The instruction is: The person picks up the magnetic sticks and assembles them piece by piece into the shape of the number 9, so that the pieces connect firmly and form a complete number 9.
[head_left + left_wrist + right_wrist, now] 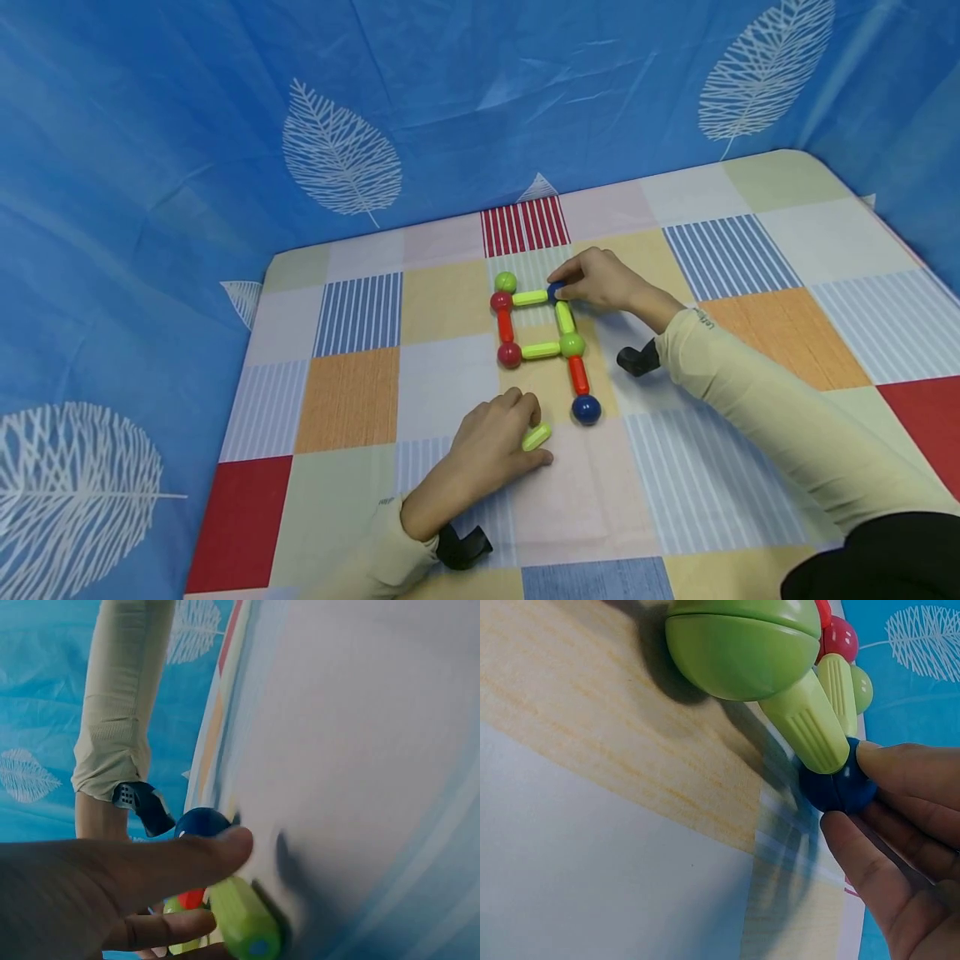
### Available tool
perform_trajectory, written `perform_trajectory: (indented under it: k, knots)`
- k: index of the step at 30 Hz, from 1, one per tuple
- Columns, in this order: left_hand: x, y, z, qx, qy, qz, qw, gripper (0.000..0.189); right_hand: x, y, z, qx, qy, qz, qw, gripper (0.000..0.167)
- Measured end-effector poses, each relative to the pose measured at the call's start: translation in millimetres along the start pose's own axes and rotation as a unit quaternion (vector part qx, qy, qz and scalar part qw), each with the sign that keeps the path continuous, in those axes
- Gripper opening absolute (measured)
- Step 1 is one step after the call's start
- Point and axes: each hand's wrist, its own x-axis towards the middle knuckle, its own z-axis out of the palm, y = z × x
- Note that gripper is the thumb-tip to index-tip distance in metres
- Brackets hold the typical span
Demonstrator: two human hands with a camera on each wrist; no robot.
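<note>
At the top right corner of a square of balls and rods, my right hand (603,279) pinches a blue ball (836,787) between thumb and fingertips. A yellow-green rod (530,297) joins that ball to a red ball (501,302); another rod (810,731) links it to a green ball (572,344). My left hand (487,442) is nearer the front, over a loose yellow-green rod (246,919). Its thumb is spread away from the rod, and its fingertips are beside the rod's far side.
From the green corner ball, a red rod (578,375) runs toward the front to a second blue ball (586,409). A lower red ball (509,355) forms another corner, and a green ball (506,282) sits behind the upper red one. Blue leaf-patterned cloth (450,100) surrounds the patchwork tabletop (345,500).
</note>
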Motion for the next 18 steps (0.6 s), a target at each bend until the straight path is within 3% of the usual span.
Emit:
perform_trajectory:
  k: [8,18]
  knots:
    - [-3.3,-2.3,5.7,0.005,0.017,0.031,0.9994,0.03,-0.3,-0.5,0.5,-0.002,-0.003,0.003,1.0,0.029]
    - [5.1,-12.6,-1.3,0.011,0.039,0.021,0.9989,0.025,-0.5,-1.8,-0.7,-0.002,-0.003,0.004,1.0,0.029]
